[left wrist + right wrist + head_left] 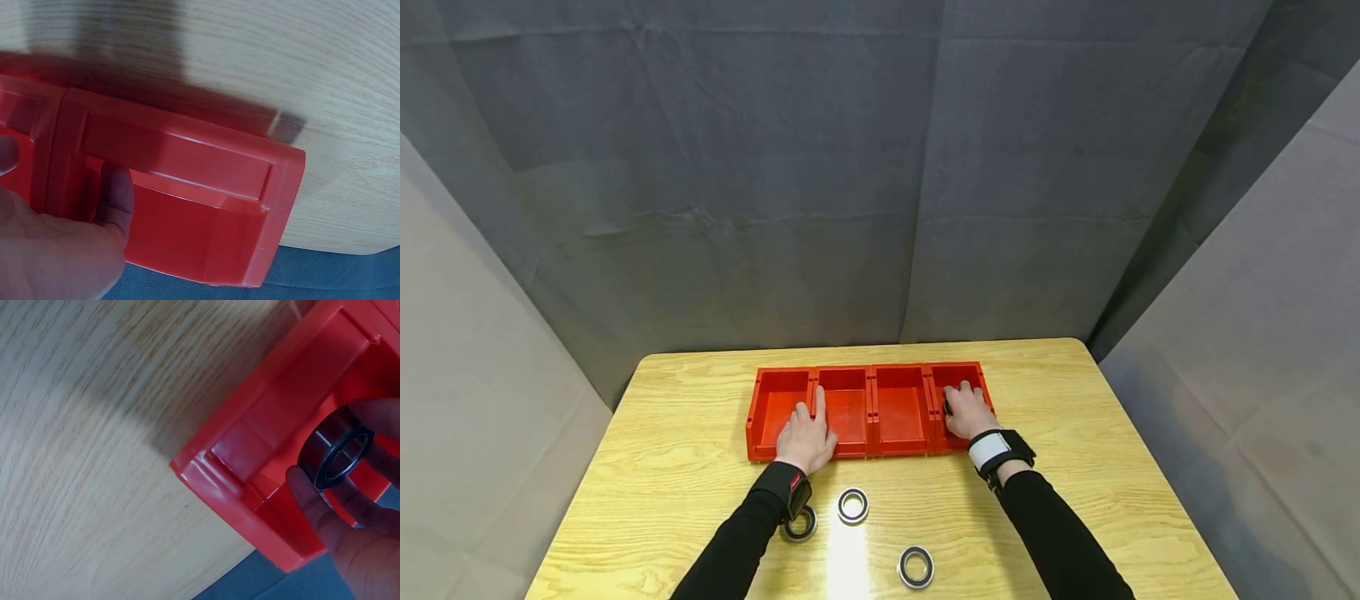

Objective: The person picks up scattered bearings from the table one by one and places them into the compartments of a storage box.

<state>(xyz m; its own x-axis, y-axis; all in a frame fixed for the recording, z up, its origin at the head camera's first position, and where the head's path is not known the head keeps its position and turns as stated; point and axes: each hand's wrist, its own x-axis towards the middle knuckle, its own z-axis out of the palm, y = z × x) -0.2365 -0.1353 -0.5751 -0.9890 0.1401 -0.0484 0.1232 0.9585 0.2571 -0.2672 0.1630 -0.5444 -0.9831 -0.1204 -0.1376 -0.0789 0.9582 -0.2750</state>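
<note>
A row of red storage bins point(871, 417) stands near the table's far edge. My left hand point(807, 437) straddles the divider between its two leftmost compartments and grips it. Its index finger points forward, while another finger point(117, 197) dips into the end compartment. At the row's other end, my right hand point(967, 412) reaches into the rightmost compartment. Thumb and fingers there pinch a dark-sided ball bearing point(334, 448), tilted inside the bin; whether it touches the bottom I cannot tell.
Three more bearings lie on the wooden table point(692, 467) before the bins: one point(853, 506) near the middle, one point(916, 567) closer to me, one point(798, 533) partly under my left wristband. Grey cloth point(790, 183) hangs behind the table.
</note>
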